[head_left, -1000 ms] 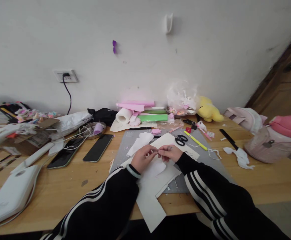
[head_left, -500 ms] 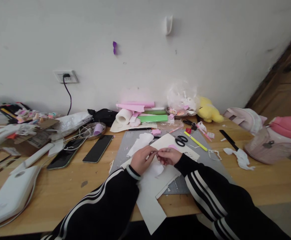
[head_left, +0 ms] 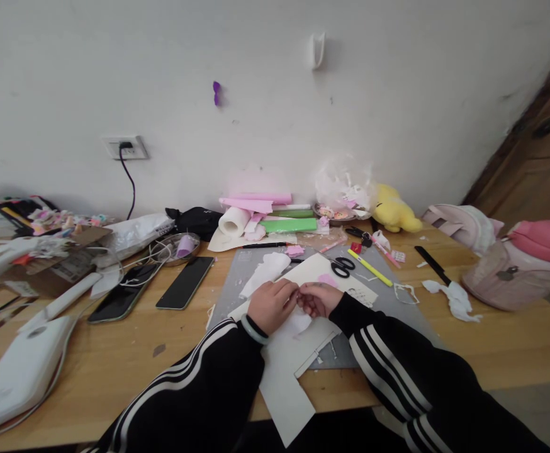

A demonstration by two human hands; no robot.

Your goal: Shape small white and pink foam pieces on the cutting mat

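My left hand (head_left: 271,304) and my right hand (head_left: 319,298) meet fingertip to fingertip over white paper sheets (head_left: 284,371) on a grey cutting mat (head_left: 246,264). Both hands are closed in a pinch on a small piece that I cannot make out. A thin white scrap (head_left: 298,322) lies just under them. A small pink piece (head_left: 328,280) rests on the sheet beyond my right hand. Black scissors (head_left: 342,267) and a yellow pen (head_left: 370,267) lie farther back on the mat.
Two phones (head_left: 185,282) lie left of the mat beside a metal bowl (head_left: 177,246). Rolls of pink and green paper (head_left: 288,223) and a yellow plush (head_left: 394,209) stand by the wall. A pink bag (head_left: 523,264) sits at right; a white device (head_left: 22,371) at left.
Both hands have drawn slightly nearer to me and lower over the sheets, still pinched together. The pink piece beyond my right hand has come into view.
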